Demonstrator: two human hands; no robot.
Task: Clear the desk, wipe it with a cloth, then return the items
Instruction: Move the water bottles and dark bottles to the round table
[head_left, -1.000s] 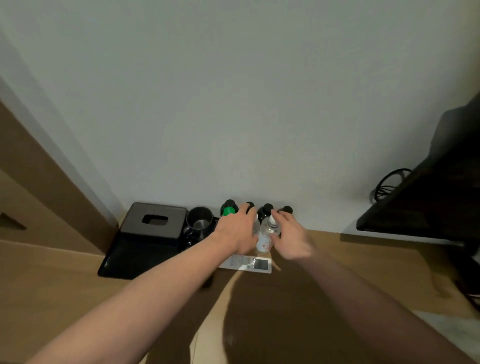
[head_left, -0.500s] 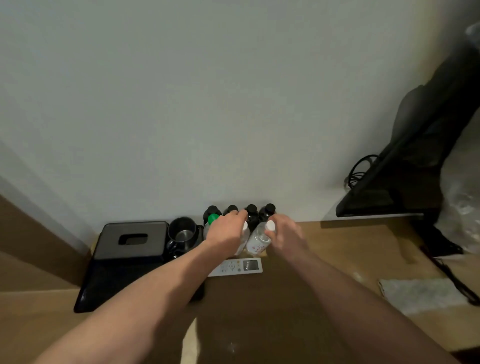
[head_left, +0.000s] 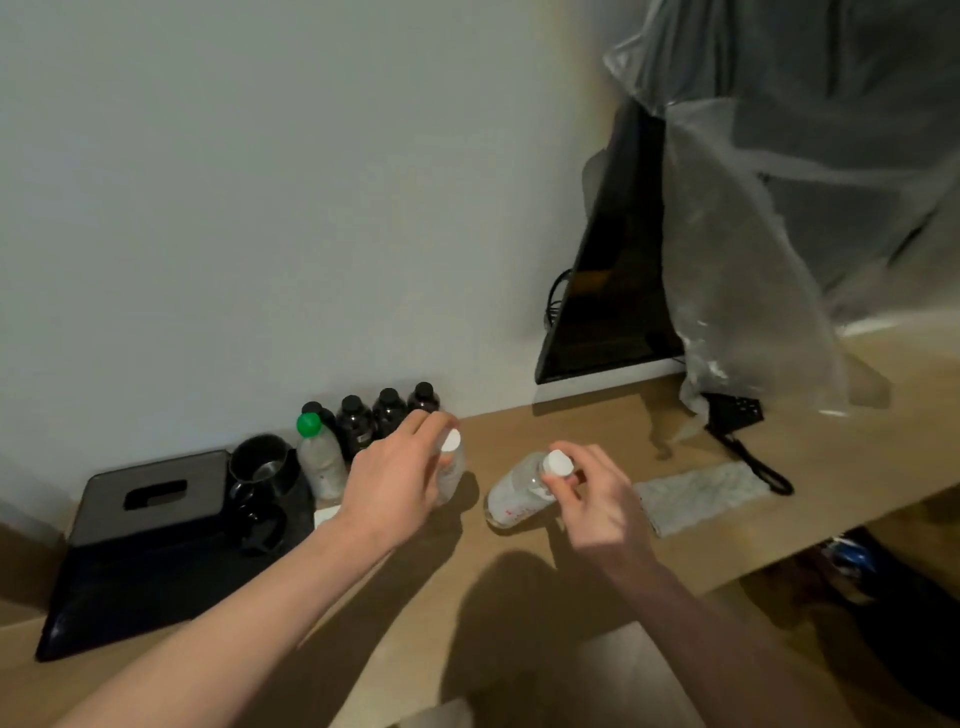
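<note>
Nearest, the right hand (head_left: 592, 499) pinches the white cap of a clear plastic bottle (head_left: 514, 496) tilted over the wooden worktop (head_left: 519, 582), while the left hand (head_left: 395, 483) curls round a second capped bottle (head_left: 451, 467). Carrying both by the body, upright, would probably be steadier than by the smooth caps. Beyond lie a fuzzy grey cloth (head_left: 696, 496), a green-capped bottle (head_left: 321, 457) and round dark bottles (head_left: 371, 418) by the wall.
</note>
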